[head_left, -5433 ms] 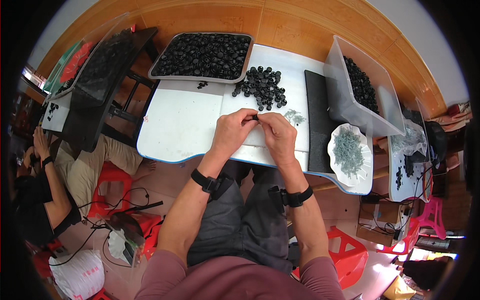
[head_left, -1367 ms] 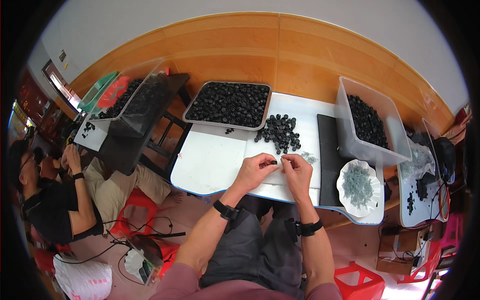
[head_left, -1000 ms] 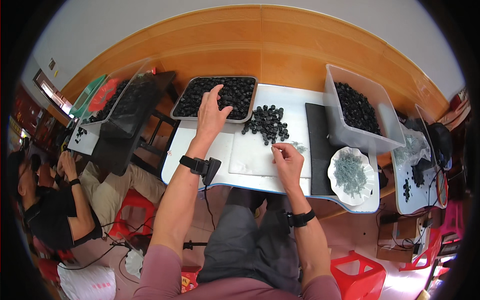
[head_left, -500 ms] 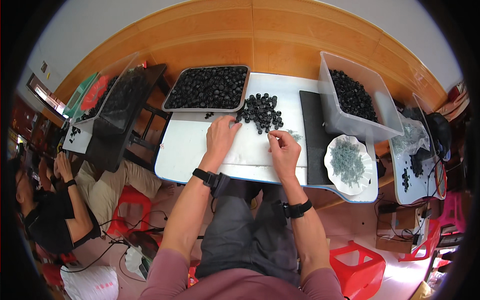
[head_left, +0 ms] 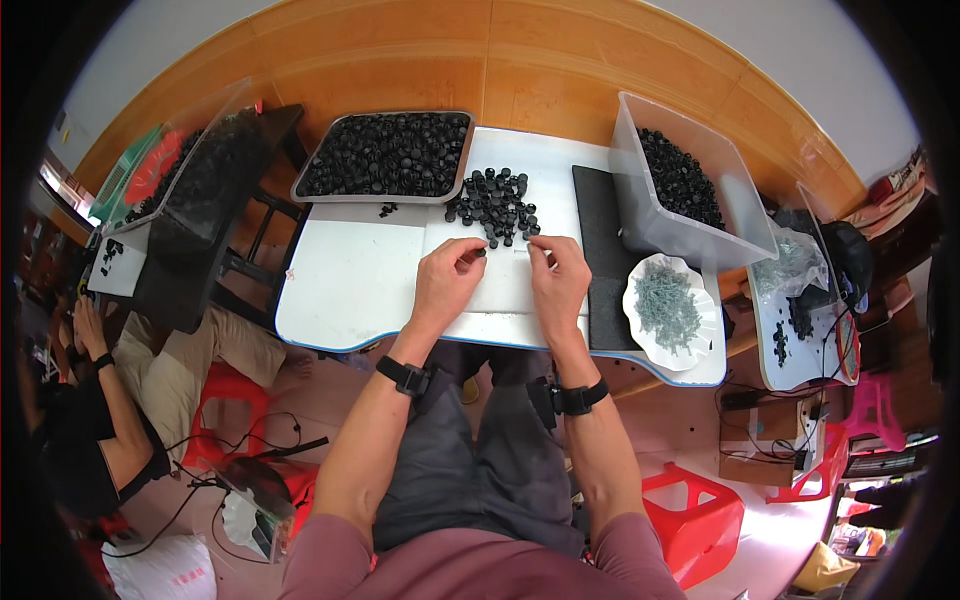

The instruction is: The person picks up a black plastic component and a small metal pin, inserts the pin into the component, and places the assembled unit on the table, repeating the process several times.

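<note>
My left hand (head_left: 447, 285) is closed in a pinch on a small black cap (head_left: 481, 253) at the near edge of a loose pile of black caps (head_left: 492, 200). To its right, my right hand (head_left: 560, 285) has thumb and forefinger pinched together. Something thin and pale may be between those fingertips, too small to name. Both hands are just above the white table (head_left: 350, 270), a short gap between them. Beyond the right hand, a white scalloped dish (head_left: 706, 345) holds many small grey-green pieces (head_left: 665, 305).
A metal tray (head_left: 297, 190) full of black caps stands back left. A clear plastic bin (head_left: 690, 235) of black parts stands right, beside a dark mat (head_left: 603, 270). A co-worker (head_left: 95, 430) sits at the left near a dark table. A red stool (head_left: 695, 520) is at lower right.
My left hand has come to hold a black cap at the pile's near edge. My right hand has left the pile's lower right. The whole view has shifted slightly left.
</note>
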